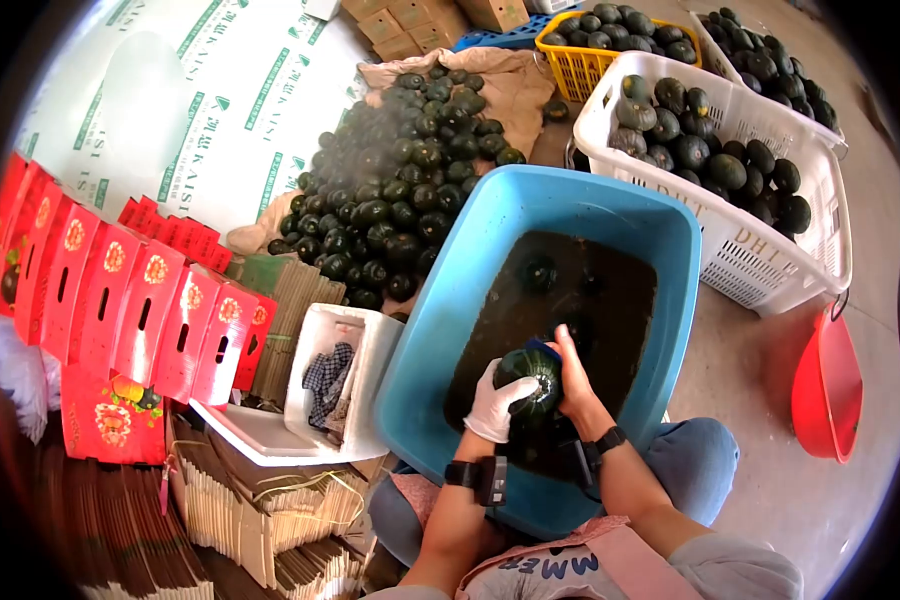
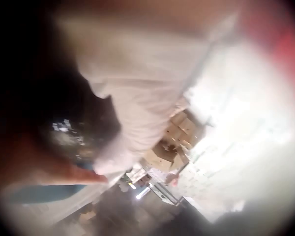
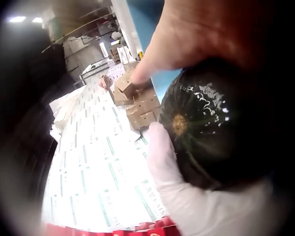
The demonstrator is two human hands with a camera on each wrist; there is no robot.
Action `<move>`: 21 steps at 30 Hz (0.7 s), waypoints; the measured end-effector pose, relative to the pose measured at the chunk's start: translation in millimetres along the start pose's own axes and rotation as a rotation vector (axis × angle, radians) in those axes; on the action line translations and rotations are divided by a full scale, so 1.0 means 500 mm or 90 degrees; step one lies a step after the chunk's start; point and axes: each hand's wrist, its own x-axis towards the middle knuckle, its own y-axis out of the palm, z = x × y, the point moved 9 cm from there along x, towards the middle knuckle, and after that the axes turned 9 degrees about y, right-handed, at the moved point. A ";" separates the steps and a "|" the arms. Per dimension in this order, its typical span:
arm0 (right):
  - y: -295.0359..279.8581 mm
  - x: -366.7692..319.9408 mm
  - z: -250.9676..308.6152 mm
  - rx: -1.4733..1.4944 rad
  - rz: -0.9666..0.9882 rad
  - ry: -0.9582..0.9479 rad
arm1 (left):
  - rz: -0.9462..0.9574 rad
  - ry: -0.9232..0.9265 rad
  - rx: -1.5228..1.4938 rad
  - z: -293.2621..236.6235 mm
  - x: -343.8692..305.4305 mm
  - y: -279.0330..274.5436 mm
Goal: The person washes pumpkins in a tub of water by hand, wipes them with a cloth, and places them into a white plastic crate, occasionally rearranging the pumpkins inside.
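Head view: one dark green squash (image 1: 530,382), glossy, held over murky water (image 1: 610,290) in blue tub (image 1: 417,380). Left hand (image 1: 492,406), white-gloved, thumb curled over squash. Right hand (image 1: 573,378), bare, laid against opposite side; one digit straight, other fingers hidden, curled or not: cannot tell. Small blue item (image 1: 541,346), identity unclear, at far edge of squash. Beside tub: white crate (image 1: 735,272) of loose squashes (image 1: 727,171); foam box (image 1: 370,400) with checked cloth (image 1: 326,380); dark green heap (image 1: 402,215). Farther right: red basin (image 1: 826,395).
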 end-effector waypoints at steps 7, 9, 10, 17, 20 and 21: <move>0.015 0.026 -0.066 0.276 0.122 -0.022 | -0.144 0.225 -0.044 0.059 -0.006 -0.034; -0.013 0.048 -0.077 0.188 0.096 -0.019 | -0.179 0.298 0.116 0.071 0.013 -0.082; -0.052 0.078 -0.092 0.135 0.061 -0.040 | -0.210 0.360 0.284 0.069 0.018 -0.105; -0.045 0.033 -0.117 -0.048 -0.108 0.011 | -0.134 0.239 0.479 -0.011 0.000 -0.048; -0.084 0.060 -0.101 0.044 -0.091 0.025 | -0.177 0.212 0.724 -0.024 0.027 -0.071; -0.107 0.051 -0.068 0.001 -0.168 0.003 | -0.174 0.070 0.565 0.006 0.050 -0.110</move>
